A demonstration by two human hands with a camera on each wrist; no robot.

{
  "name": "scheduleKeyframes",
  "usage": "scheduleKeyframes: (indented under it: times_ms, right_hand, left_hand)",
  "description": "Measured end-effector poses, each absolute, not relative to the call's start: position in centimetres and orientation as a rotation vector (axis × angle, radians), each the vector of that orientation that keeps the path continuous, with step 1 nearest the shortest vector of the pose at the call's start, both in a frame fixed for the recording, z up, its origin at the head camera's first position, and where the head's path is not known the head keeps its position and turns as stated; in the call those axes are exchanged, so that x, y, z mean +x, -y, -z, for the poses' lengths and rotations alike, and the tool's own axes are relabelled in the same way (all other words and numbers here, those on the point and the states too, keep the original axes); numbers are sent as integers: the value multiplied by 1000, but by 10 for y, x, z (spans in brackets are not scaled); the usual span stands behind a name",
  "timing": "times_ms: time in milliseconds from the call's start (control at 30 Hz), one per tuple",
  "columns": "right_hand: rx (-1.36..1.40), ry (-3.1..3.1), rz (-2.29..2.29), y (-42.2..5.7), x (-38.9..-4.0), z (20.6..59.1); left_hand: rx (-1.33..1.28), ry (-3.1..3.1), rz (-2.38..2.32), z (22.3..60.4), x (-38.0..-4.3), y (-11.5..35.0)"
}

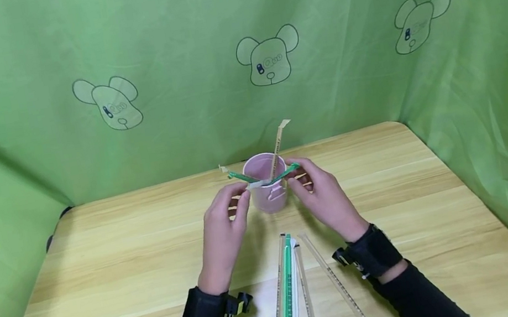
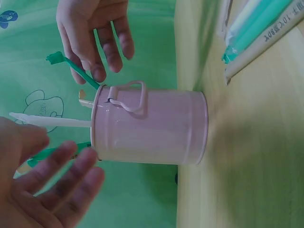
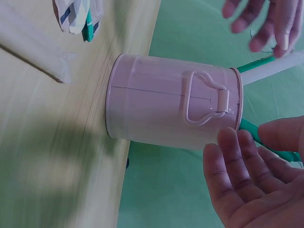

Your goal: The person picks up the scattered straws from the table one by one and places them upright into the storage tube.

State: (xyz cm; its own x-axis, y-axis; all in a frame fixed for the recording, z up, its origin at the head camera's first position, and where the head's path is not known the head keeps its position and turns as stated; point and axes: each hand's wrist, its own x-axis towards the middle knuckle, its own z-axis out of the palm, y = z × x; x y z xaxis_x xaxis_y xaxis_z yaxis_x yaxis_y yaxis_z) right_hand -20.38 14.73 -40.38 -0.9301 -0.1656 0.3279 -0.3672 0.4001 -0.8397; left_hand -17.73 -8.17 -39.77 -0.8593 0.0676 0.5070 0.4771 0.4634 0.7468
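Note:
A pink cup (image 1: 266, 204) with a folding side handle (image 2: 130, 98) stands upright on the table. Wrapped straws lean out of it: a tan one (image 1: 277, 147), a white one (image 2: 57, 121), a green one on the left (image 1: 240, 177) and another green straw on the right (image 3: 249, 128). My left hand (image 1: 224, 222) is beside the rim, its thumb close to the white straw and its fingers spread. On the other side, my right hand (image 1: 323, 194) has thumb and fingers loosely around the right green straw, and I see no firm pinch.
Several wrapped straws lie on the wooden table (image 1: 111, 272) nearer to me: a green one (image 1: 286, 293), a white one and tan ones, with a separate tan straw (image 1: 338, 284) slanting rightward. A green curtain (image 1: 183, 69) with bear-head prints hangs behind the table and at both sides.

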Motion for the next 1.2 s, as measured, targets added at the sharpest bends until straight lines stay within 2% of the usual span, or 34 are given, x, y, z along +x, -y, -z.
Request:
scheduleKeyframes:
  times_ms: [433, 833, 1200]
  right_hand:
    - [455, 2515, -1556, -151, -203, 407]
    - [191, 2905, -1327, -153, -184, 424]
    - [283, 3147, -1154, -141, -168, 435]
  left_hand:
    - [-372, 2564, 1350, 404, -177, 89]
    - [-339, 2814, 1343, 407, -175, 89]
    - [-334, 2834, 1343, 405, -174, 87]
